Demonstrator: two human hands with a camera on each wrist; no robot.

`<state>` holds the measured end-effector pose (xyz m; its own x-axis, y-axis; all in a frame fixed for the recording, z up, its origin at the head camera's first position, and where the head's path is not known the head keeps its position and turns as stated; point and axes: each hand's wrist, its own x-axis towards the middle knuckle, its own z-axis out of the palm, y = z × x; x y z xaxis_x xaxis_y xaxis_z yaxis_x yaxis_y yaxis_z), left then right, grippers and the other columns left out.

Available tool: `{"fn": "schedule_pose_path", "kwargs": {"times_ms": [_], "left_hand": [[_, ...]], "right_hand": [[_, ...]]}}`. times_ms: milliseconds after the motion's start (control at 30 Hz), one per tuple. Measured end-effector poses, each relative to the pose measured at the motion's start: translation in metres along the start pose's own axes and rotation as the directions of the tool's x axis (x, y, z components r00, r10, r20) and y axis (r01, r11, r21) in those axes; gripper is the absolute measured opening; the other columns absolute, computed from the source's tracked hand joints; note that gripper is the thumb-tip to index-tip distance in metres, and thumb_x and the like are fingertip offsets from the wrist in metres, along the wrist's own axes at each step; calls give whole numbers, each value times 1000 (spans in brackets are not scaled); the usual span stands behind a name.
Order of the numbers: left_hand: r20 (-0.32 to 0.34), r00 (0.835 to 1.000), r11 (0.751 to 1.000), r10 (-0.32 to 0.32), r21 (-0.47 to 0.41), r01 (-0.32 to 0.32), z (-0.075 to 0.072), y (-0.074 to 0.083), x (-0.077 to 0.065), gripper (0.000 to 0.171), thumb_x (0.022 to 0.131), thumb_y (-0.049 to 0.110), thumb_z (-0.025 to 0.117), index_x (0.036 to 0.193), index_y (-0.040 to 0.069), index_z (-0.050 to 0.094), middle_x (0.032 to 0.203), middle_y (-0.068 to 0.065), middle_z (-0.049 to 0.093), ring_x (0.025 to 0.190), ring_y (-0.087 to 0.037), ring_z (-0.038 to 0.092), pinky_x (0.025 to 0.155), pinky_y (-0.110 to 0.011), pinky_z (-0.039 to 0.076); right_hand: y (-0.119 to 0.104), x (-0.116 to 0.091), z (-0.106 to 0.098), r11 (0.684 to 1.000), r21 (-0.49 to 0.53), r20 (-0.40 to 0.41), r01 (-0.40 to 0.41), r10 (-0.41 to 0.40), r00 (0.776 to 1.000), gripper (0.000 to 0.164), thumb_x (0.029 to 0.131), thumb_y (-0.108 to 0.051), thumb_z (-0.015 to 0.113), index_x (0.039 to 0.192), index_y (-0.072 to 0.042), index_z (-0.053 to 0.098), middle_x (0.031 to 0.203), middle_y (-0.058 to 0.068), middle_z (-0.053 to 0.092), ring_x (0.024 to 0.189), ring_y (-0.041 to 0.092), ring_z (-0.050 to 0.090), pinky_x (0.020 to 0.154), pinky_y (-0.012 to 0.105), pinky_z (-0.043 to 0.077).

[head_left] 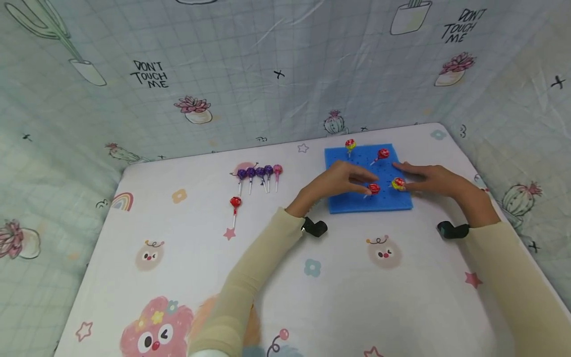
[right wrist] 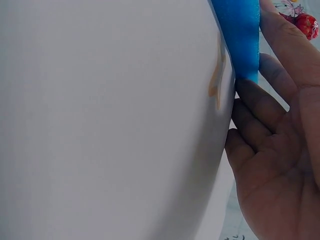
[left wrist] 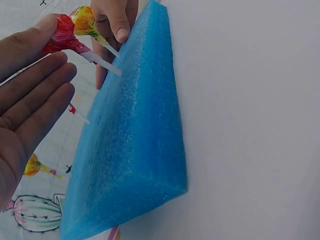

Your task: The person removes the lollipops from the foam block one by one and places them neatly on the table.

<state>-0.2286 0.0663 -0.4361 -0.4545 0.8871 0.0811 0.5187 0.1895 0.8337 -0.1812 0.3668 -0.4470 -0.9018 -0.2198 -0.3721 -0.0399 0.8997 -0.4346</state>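
Note:
My left hand (head_left: 342,179) reaches over a blue foam block (head_left: 339,204). Thumb and index finger close around the wrapped head of a red lollipop (left wrist: 62,35), though the index finger is largely hidden in the left wrist view. The lollipop's white stick tilts down to the foam. At the block's right side is my right hand (head_left: 430,179), its extended fingers (right wrist: 262,105) resting along the edge. Close to its thumb stands a yellow-and-red lollipop (head_left: 398,184). Another red lollipop (head_left: 383,153) and a yellow one (head_left: 350,144) stand in the block's far part.
On the white table (head_left: 178,233), left of the block, several purple lollipops (head_left: 251,172) lie in a row beside a pink lollipop (head_left: 277,169). A single red lollipop (head_left: 235,202) lies nearer. Patterned cloth (head_left: 276,99) hangs behind the table.

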Motion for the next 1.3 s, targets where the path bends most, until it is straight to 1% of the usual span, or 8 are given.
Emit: {"fn": "schedule_pose_path", "kwargs": {"times_ms": [100,267,400,633,867,1067,1167,1300], "left_hand": [[10,1000,1000,5,17,-5,1,1,1,39,93,14,76,129,4,69,126,-5,72,110,-3,68,92,-14,52],[16,1000,998,12,54,-13,0,2,0,38,94,15,74,130,5,70,123,-3,73,106,-1,68,91,-14,52],[6,999,998,36,60,-36,0,2,-3,37,94,15,74,130,6,70,124,-4,73,108,-3,68,92,-16,51],[-22,999,996,30,79,-29,0,1,-8,35,96,18,72,129,8,71,125,-2,72,114,-1,64,81,-18,51],[-49,998,996,37,83,-32,2,5,-5,38,93,20,76,127,5,72,123,-3,73,113,-4,64,89,-17,52],[-82,996,994,41,103,-32,3,7,-5,37,92,22,77,126,6,73,120,-2,73,113,-7,63,90,-16,50],[-92,995,996,39,85,-31,1,8,-5,36,95,21,74,127,7,72,121,-2,73,114,-6,62,92,-16,49],[-121,992,999,25,27,-21,-3,11,-6,34,98,17,69,130,7,70,123,-2,71,114,-7,61,92,-17,51]], "right_hand": [[1,0,-1,1000,-8,-1,9,-9,1000,90,92,-58,68,161,-18,27,162,29,21,144,61,17,108,78,22],[3,1,-1,1000,-11,-1,8,-8,1000,89,92,-57,68,161,-18,27,162,29,21,144,60,18,109,78,22],[0,-1,0,1000,0,0,9,-9,1000,87,93,-54,69,161,-16,28,161,30,21,144,61,18,109,78,22],[-5,-2,0,1000,-20,10,1,-1,1000,88,93,-53,69,161,-15,28,161,31,22,143,61,19,109,77,23],[-6,-7,-2,1000,-17,18,-14,14,1000,89,93,-54,69,161,-15,28,161,31,21,143,61,18,108,78,23],[-5,-6,-1,1000,-9,25,-10,10,1000,91,92,-56,69,161,-15,28,161,31,20,144,60,18,110,76,22],[-4,-4,-1,1000,-10,20,-10,10,1000,91,91,-57,70,161,-16,28,162,30,20,145,59,17,110,76,22],[-4,-2,-2,1000,-8,14,-9,9,1000,92,90,-57,70,161,-15,29,161,31,21,145,59,17,110,76,23]]}}
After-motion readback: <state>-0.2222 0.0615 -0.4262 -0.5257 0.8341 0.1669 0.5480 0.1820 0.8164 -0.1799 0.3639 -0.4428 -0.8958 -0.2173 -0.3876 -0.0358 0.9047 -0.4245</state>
